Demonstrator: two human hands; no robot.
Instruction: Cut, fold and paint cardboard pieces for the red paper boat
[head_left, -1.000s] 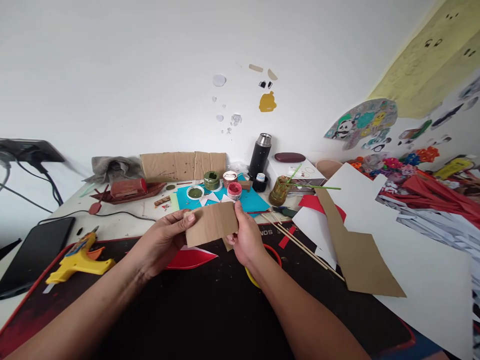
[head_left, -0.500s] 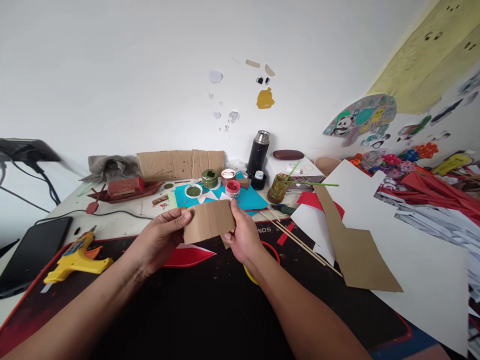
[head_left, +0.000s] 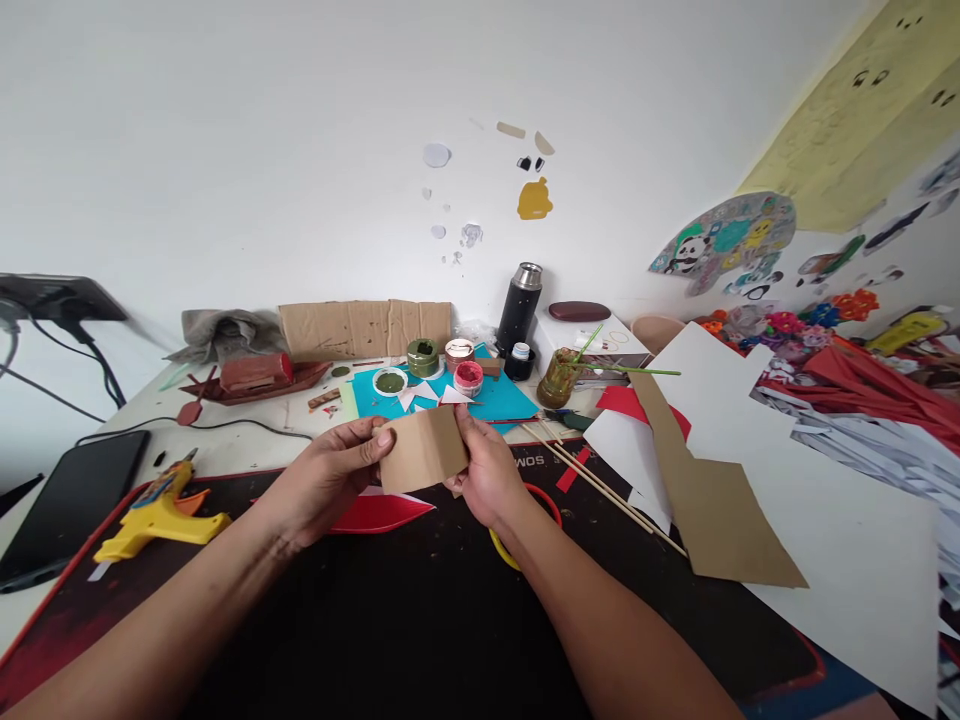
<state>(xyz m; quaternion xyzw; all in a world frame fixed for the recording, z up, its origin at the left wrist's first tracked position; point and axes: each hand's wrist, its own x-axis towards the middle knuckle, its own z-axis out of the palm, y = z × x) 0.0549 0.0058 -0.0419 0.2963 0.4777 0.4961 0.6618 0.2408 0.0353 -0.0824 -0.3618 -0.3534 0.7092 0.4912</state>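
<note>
A small brown cardboard piece (head_left: 423, 450) is held up between both hands, bent with a crease down its middle. My left hand (head_left: 337, 478) pinches its left edge, thumb on the front face. At the right edge my right hand (head_left: 487, 468) grips it, thumb near the top corner; its other fingers are partly hidden behind. Below and behind the left hand lies a red boat-shaped piece (head_left: 386, 512) on the black mat (head_left: 420, 620). Under the right wrist, the red and yellow rings of a tool (head_left: 506, 550) show in part.
Yellow glue gun (head_left: 161, 517) and black phone (head_left: 71, 510) lie left. Behind are a red model boat (head_left: 259, 378), paint pots (head_left: 423, 357), a black flask (head_left: 519, 308) and a brush jar (head_left: 556, 378). Wooden sticks (head_left: 607, 492) and cut cardboard (head_left: 739, 520) lie right.
The cardboard piece has gone from a smooth curve to a sharper bend with a visible crease. Both hands have drawn slightly closer together.
</note>
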